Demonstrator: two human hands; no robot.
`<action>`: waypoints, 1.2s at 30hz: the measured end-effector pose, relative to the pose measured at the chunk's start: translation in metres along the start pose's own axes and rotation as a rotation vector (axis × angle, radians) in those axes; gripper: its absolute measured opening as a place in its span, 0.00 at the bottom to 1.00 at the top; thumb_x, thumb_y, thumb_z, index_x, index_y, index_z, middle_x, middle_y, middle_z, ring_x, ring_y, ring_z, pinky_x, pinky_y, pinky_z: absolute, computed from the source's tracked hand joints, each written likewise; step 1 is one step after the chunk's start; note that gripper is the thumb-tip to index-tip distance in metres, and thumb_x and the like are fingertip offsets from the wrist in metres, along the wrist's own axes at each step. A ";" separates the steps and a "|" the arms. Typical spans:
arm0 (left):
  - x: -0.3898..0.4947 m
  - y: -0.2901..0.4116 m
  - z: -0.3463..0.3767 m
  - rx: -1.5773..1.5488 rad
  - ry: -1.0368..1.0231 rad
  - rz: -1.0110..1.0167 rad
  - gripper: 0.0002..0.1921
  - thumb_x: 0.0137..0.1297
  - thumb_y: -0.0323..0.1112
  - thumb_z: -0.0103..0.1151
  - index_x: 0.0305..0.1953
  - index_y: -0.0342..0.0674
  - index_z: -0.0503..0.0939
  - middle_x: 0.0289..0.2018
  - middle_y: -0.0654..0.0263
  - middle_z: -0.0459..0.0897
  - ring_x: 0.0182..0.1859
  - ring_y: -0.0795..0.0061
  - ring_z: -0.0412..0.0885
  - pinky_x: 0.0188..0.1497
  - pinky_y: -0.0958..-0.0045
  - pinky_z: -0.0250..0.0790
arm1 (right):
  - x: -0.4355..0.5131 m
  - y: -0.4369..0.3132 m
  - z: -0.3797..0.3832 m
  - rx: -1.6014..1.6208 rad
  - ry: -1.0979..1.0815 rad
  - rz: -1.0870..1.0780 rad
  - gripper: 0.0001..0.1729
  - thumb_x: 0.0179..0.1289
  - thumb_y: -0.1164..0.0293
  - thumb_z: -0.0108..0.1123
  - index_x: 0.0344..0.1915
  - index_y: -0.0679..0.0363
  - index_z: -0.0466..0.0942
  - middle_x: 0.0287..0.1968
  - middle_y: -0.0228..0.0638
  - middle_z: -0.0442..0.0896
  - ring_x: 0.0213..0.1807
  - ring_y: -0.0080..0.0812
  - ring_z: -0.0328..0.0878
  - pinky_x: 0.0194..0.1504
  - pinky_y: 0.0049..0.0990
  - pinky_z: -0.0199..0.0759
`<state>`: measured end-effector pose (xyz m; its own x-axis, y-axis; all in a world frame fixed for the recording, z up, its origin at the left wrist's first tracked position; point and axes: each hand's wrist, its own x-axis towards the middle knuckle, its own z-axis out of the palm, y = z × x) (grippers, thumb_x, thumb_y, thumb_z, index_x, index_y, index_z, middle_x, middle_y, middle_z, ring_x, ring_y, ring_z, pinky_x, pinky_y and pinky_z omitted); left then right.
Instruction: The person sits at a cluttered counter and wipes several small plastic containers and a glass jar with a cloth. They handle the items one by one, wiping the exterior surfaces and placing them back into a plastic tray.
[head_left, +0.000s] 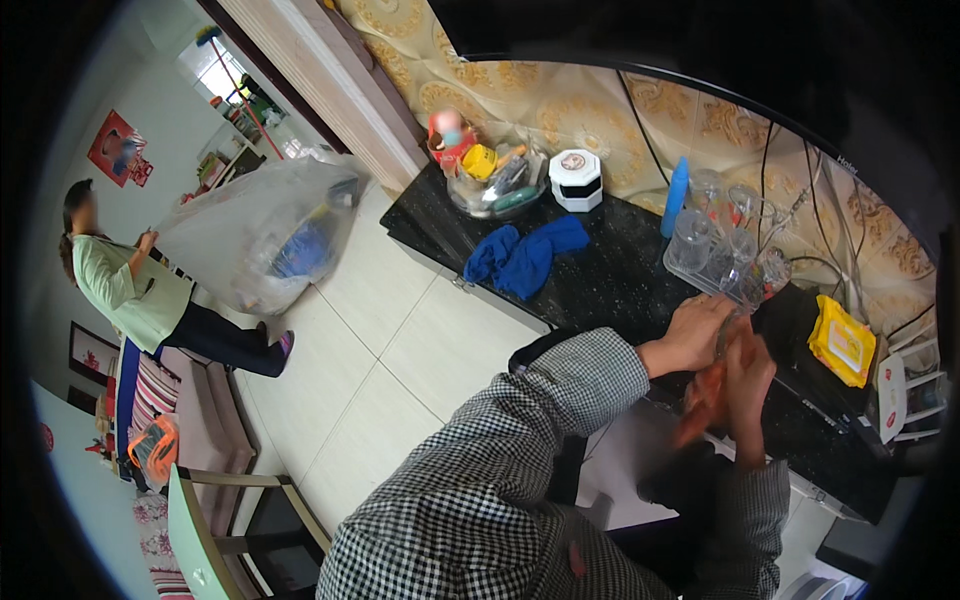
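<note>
Over the front edge of a black speckled countertop (630, 300), my left hand (694, 330) holds a clear glass item (724, 330), partly hidden by the fingers. My right hand (750, 371) presses a blurred orange-red cloth (705, 401) against it. Just beyond the hands, a tray (686, 276) carries several clear glasses (691, 238). A blue bottle (676, 196) stands at its left. A crumpled blue cloth (525, 259) lies on the counter farther left.
A yellow wipes pack (842, 341) and white rack (911, 390) are at right; a white octagonal box (576, 180) and filled clear bowl (499, 184) at the back left. Another person (127, 285) holds a large plastic bag (262, 232). A chair (247, 480) stands lower left.
</note>
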<state>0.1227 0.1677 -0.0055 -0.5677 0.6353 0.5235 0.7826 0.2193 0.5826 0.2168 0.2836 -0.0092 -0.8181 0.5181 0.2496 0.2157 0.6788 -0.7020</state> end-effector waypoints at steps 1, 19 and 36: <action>0.001 0.001 0.000 -0.010 -0.123 -0.037 0.27 0.39 0.31 0.67 0.46 0.39 0.71 0.41 0.57 0.75 0.45 0.53 0.74 0.46 0.59 0.66 | 0.001 0.001 0.004 0.205 0.213 -0.150 0.09 0.60 0.73 0.57 0.37 0.68 0.76 0.30 0.50 0.80 0.30 0.44 0.79 0.33 0.33 0.71; -0.003 -0.002 0.020 -0.079 -0.225 -0.042 0.27 0.37 0.34 0.68 0.43 0.37 0.71 0.37 0.56 0.75 0.41 0.52 0.73 0.46 0.58 0.63 | 0.014 0.011 -0.003 0.243 0.188 0.023 0.11 0.64 0.73 0.56 0.42 0.70 0.77 0.33 0.42 0.83 0.36 0.27 0.80 0.37 0.25 0.72; 0.005 -0.005 0.026 0.000 -0.069 -0.033 0.27 0.40 0.30 0.62 0.48 0.39 0.72 0.42 0.55 0.76 0.44 0.51 0.73 0.46 0.58 0.65 | 0.020 0.027 0.003 0.072 0.203 -0.105 0.12 0.65 0.66 0.57 0.39 0.65 0.80 0.30 0.43 0.83 0.31 0.31 0.82 0.34 0.28 0.73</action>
<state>0.1225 0.1892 -0.0218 -0.5741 0.6772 0.4601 0.7638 0.2407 0.5989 0.2049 0.3103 -0.0249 -0.7083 0.5456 0.4479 0.0902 0.6993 -0.7091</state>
